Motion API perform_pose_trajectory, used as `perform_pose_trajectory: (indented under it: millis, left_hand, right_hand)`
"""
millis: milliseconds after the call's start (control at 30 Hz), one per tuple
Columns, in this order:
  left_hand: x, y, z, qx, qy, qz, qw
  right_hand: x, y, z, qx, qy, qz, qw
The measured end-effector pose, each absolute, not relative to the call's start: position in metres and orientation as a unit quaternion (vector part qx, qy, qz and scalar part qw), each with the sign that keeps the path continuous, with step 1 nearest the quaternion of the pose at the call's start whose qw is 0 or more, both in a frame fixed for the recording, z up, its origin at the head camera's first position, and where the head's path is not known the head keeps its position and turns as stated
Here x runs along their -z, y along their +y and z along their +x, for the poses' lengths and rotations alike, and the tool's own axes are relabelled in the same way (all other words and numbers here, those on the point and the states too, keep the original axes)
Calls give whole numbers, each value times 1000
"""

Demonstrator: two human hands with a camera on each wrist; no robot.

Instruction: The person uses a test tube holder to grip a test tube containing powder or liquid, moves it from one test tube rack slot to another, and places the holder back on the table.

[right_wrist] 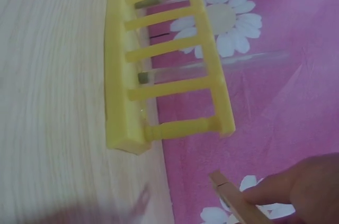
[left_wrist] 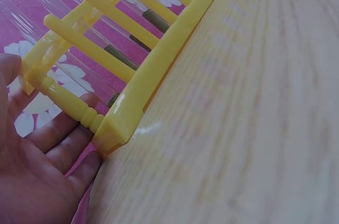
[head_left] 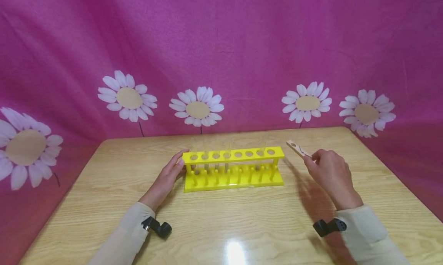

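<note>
A yellow test tube rack [head_left: 233, 182] stands on the wooden table. Several clear test tubes [right_wrist: 243, 61] sit in it, grouped at its left end, with one apart near the right end. Small amounts of dark greenish-brown material [left_wrist: 121, 56] show at the tube bottoms. My left hand [head_left: 166, 177] holds the rack's left end, thumb at the top bar and fingers reaching behind the end post. To the right of the rack, my right hand [head_left: 330, 172] pinches a wooden test tube clamp [head_left: 295, 147], raised above the table and pointing toward the rack's upper right corner.
The light wooden table [head_left: 207, 222] runs back to a magenta cloth [head_left: 235, 57] printed with white daisies, which also hangs at both sides. Each wrist carries a small black camera [head_left: 157, 227] on its strap.
</note>
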State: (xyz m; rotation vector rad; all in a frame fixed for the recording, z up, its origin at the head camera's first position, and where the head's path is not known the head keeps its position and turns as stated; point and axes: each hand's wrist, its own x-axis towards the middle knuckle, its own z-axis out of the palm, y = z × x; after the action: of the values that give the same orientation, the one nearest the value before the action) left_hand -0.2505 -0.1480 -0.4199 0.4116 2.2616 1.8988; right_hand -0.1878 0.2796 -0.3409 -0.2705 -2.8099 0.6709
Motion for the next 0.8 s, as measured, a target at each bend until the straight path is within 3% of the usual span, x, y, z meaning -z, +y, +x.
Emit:
perform_pose_trajectory:
  millis: [333, 800]
  left_hand:
    - [420, -147, -250, -635, 756, 137, 81]
    - [417, -147, -249, -633, 758, 133, 83]
  right_hand:
    - [351, 289, -193, -192, -976, -95, 41]
    - [362, 289, -199, -189, -974, -122, -15]
